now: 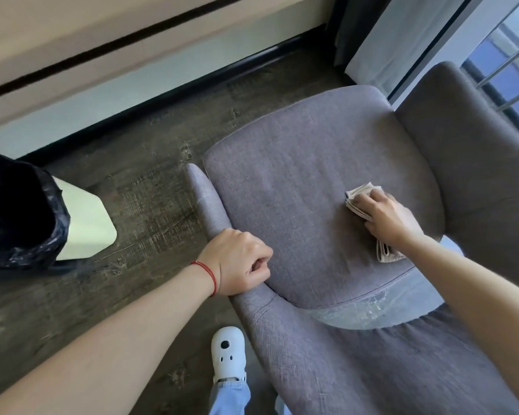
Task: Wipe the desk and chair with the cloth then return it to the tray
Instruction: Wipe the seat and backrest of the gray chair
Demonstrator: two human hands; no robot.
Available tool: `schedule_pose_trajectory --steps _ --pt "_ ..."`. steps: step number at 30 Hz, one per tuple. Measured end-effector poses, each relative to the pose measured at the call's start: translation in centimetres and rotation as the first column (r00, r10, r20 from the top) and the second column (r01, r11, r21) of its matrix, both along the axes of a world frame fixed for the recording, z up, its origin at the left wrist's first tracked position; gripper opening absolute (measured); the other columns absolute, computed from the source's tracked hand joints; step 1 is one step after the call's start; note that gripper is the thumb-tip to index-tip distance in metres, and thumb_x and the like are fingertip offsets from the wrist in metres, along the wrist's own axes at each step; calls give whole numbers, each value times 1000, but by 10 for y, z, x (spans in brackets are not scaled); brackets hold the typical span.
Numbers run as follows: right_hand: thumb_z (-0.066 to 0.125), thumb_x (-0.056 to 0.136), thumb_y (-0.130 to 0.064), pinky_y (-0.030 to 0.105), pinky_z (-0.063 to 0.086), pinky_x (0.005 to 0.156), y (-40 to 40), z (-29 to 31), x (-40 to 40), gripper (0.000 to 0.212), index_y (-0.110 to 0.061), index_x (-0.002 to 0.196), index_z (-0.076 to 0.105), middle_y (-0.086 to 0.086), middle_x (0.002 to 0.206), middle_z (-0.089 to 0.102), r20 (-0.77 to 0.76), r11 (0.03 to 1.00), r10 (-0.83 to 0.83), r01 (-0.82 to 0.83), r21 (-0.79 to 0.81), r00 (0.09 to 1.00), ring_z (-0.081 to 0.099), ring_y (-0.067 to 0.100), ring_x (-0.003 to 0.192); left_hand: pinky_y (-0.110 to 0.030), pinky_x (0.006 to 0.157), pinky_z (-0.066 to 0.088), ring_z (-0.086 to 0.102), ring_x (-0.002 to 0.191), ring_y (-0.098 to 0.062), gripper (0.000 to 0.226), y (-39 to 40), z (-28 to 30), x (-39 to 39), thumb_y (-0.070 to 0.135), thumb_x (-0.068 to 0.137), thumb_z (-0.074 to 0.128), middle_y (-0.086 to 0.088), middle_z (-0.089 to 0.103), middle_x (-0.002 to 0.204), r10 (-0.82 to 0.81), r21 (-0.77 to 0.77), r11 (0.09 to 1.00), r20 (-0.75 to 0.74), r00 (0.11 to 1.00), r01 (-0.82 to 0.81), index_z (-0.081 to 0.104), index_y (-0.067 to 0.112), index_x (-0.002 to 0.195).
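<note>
Head view: dark wood-grain floor (138, 187), worn and scuffed, bounded on the far side by a black skirting line and a pale wall. Window with railing seen far right.

A grey woven-fabric chair (306, 163) fills the right half; the rounded seat cushion is piped at the edge, with padded curved armrests either side. A clear plastic wrap is seen on the near seat rim.

The folded beige cloth (360, 196) is pressed flat on the seat's right part under the right hand (387, 218), fingers spread over it. The left hand (240, 262) is closed around the left armrest; a red string band (206, 274) sits on that wrist.

A cream bin with black liner (27, 214) stands on the floor at left, well apart from the chair; open floor lies between. A white clog (228, 354) is planted just beside the chair's near left edge.
</note>
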State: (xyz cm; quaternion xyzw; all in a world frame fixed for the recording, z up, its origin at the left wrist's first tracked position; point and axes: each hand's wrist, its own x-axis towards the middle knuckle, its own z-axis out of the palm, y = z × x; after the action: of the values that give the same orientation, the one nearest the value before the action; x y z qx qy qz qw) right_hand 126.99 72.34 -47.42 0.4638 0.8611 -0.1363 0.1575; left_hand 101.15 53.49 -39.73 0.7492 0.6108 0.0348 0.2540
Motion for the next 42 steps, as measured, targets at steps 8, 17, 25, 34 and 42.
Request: schedule_pose_trajectory --steps 8,17,25,34,42 --pt "53 81 0 47 49 72 -6 -11 -12 48 -13 127 48 21 130 44 -66 968 -224 229 99 972 41 42 114 -27 51 22 35 52 -15 24 1 -1 1 35 67 26 5 40 53 -10 1 1000 -15 1000 10 39 17 56" --pt "50 82 1 42 42 69 25 -4 17 43 -10 123 48 22 124 42 -135 896 -394 413 164 909 43 42 110 -25 45 21 33 47 -14 22 1 -4 0 32 70 33 5 37 50 -32 37 999 -5 999 32 37 17 54" --pt "59 77 -9 41 49 80 17 5 0 46 -14 122 52 15 122 53 -32 980 -199 198 -11 980 54 38 110 -26 47 23 34 49 -14 23 0 -2 0 34 70 30 6 39 52 -46 31 998 -6 999 46 39 18 55" --pt "52 84 -1 43 44 95 -17 1 -30 43 -20 123 56 18 134 39 -20 819 -557 546 -175 830 46 43 118 -29 52 23 40 54 -17 31 -2 -5 0 38 69 21 2 48 57 -37 13 999 -27 999 37 41 16 58" --pt "57 82 -10 27 46 86 -13 137 -17 40 -20 120 64 16 116 66 -355 689 -725 614 -385 590 60 28 108 -32 70 47 56 72 -15 15 -3 48 43 17 85 50 5 62 83 334 -228 930 196 922 -289 64 24 84"
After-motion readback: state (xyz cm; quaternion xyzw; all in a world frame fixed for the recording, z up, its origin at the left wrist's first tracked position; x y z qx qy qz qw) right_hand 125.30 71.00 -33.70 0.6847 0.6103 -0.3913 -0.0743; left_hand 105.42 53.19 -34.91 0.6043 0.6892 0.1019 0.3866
